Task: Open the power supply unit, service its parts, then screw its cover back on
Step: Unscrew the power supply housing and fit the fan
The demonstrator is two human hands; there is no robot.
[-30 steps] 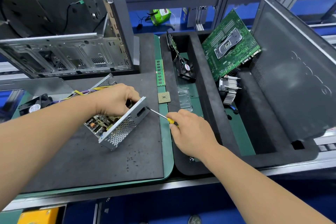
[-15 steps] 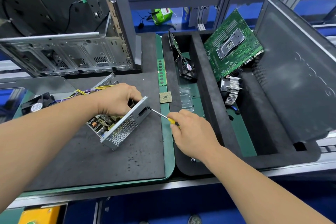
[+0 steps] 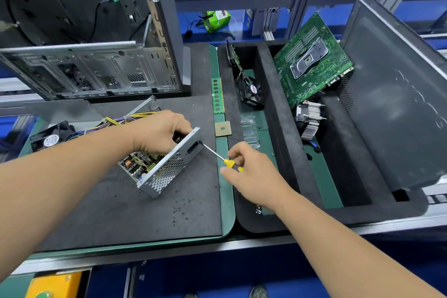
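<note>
Just past the fingertips: a square processor chip [image 3: 222, 128] flat on the green mat [image 3: 228, 213], with a memory stick [image 3: 217, 95] lying lengthwise farther out. Farther out and rightward, in the black foam tray [image 3: 273, 109]: a small black fan [image 3: 252, 91], a finned heatsink [image 3: 308, 120], a green motherboard [image 3: 312, 60] propped at a tilt. Far beyond the fingers on the left, an empty computer case [image 3: 92, 65], and another fan [image 3: 52, 139] nearer.

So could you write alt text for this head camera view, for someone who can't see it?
A person's left hand steadies an open metal power supply unit on a dark mat while the right hand holds a yellow-handled screwdriver, tip at the unit's end panel. A green motherboard leans in a foam tray to the right.
</note>
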